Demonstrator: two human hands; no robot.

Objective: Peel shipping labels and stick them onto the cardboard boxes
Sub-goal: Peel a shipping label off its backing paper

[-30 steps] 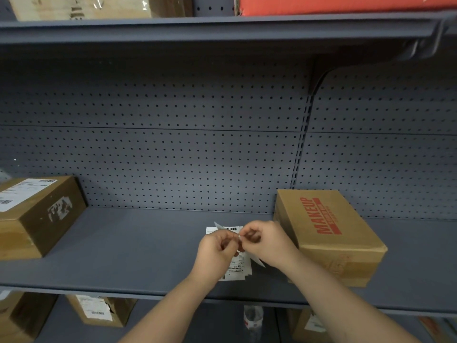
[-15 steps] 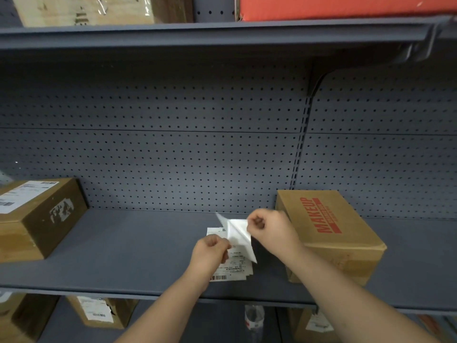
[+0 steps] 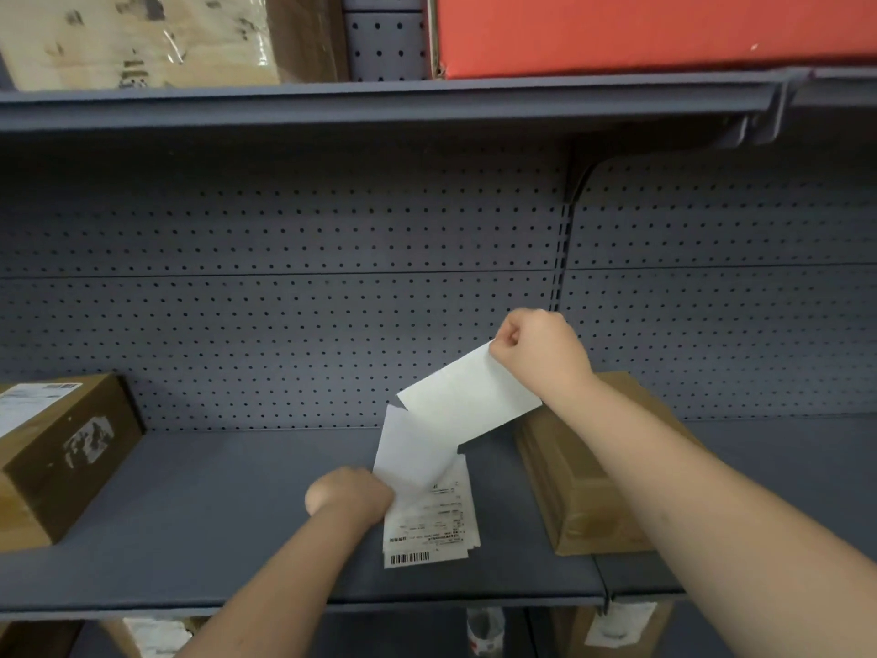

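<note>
Pinching a peeled label (image 3: pixel 470 396), right hand (image 3: pixel 541 353) lifts it from left-held backing (image 3: pixel 413 448); box (image 3: pixel 588 486) remains unlabelled.

Place: stockroom or shop storage aisle
Evidence: grey pegboard-backed metal shelving (image 3: pixel 284 505), labelled cardboard boxes (image 3: pixel 57 448) at centre left and lower right
</note>
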